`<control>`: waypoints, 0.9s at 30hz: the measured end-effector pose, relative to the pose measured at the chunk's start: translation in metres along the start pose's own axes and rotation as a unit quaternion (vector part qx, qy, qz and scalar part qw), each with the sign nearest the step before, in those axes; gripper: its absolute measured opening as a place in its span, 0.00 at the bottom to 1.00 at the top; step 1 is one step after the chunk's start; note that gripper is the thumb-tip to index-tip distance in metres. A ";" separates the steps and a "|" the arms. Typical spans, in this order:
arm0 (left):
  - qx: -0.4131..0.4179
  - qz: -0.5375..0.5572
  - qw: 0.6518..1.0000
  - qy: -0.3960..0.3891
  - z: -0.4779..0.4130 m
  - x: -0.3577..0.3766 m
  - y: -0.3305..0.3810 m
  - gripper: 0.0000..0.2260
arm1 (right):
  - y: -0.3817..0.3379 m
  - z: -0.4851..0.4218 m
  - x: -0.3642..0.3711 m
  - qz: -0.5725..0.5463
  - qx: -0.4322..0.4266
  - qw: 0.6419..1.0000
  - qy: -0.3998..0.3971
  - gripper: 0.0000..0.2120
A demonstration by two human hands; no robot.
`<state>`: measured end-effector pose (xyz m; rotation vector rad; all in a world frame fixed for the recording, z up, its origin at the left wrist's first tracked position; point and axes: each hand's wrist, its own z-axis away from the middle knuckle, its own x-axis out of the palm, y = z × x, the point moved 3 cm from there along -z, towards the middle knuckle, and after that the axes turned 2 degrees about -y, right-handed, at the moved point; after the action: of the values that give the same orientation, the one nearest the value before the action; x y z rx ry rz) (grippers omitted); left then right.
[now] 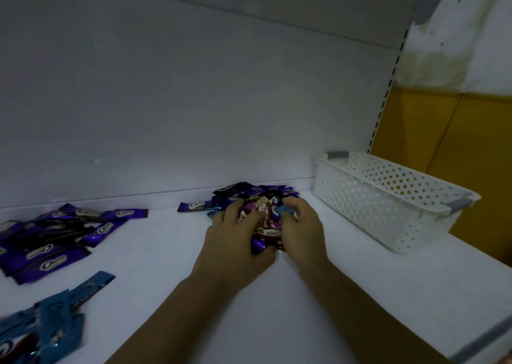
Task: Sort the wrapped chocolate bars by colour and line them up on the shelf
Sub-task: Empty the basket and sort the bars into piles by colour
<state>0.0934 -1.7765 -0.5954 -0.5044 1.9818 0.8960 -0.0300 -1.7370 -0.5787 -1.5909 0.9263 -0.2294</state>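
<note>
White shelf [155, 253] boarding is shown carrying a mixed pile [250, 193] of wrapped chocolate bars near its back edge, a little to the left of a white perforated basket [388, 203]. The pile is cupped from both sides. The left hand [235, 239] is laid on its left flank, fingers bent into the wrappers and thumb tucked against a purple wrapper at the near edge. The right hand [300, 228] is pressed to the right flank, its fingers curled down over a blue wrapper [285, 211].

Purple, pink, cream and blue wrappers are seen bunched between the two palms, with darker bars spread behind them towards the back panel [194, 100]. A single purple bar [195, 205] is seen lying flat just beside the pile on its left.

Well apart, at the far left of the shelf, a heap of purple bars [52, 242] is gathered, overlapping at mixed angles. Nearer the camera, in the lower left corner, blue bars [55, 316] are piled in the same loose way.

The basket is set at an angle at the shelf's right end; its contents cannot be made out. Yellow wall panelling [443, 131] is visible behind it.
</note>
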 end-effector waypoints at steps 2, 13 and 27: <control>-0.007 -0.007 1.000 -0.007 0.000 0.000 0.000 0.35 | -0.001 0.003 0.006 0.084 -0.037 0.995 -0.045 0.14; 0.007 -0.080 0.997 0.020 -0.001 -0.011 0.001 0.30 | -0.003 0.003 0.010 -0.010 -0.058 0.997 -0.040 0.12; 0.043 -0.054 0.998 -0.001 0.003 -0.022 0.004 0.24 | 0.003 -0.004 0.002 -0.130 0.026 0.991 0.032 0.12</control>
<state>0.1041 -1.7716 -0.5759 -0.5542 1.9621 0.7418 -0.0330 -1.7412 -0.5811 -1.6625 0.7538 -0.4865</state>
